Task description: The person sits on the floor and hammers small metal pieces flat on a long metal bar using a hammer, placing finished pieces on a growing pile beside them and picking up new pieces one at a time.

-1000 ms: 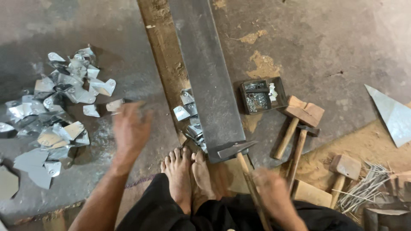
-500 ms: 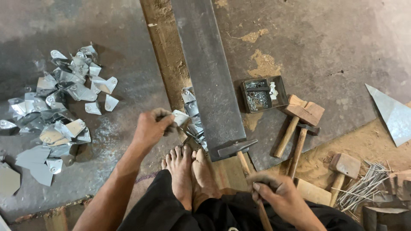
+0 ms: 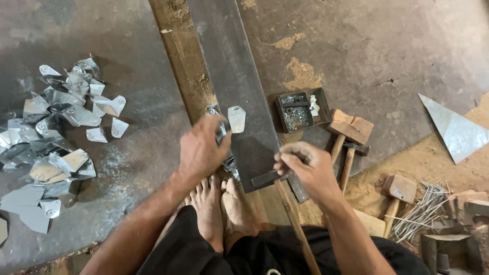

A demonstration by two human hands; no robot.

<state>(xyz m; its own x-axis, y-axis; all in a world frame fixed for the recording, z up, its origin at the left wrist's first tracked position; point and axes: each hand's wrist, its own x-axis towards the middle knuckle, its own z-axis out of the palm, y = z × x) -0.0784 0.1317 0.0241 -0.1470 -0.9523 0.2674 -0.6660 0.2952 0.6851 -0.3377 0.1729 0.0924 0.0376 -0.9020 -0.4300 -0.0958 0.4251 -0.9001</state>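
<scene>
My left hand [image 3: 201, 150] pinches a small pale sheet-metal piece [image 3: 237, 118] at its edge and holds it flat on the long dark steel bar [image 3: 229, 66]. My right hand [image 3: 305, 168] is curled around the neck of a wooden-handled hammer [image 3: 294, 224]. The hammer's dark head [image 3: 264, 179] lies at the near end of the bar. A few more cut pieces [image 3: 228, 164] lie under the left hand beside the bar. My bare feet [image 3: 219, 203] rest just below the bar's end.
A heap of cut sheet-metal pieces [image 3: 56, 132] lies on the floor at left. Right of the bar stand a small box of rivets [image 3: 297, 113], two wooden mallets [image 3: 351, 130] [image 3: 398, 189], a bundle of nails [image 3: 423, 206] and a triangular metal sheet [image 3: 453, 130].
My left hand came in from the left with a metal piece and set it on the bar. My right hand slid up the hammer handle to just behind the head.
</scene>
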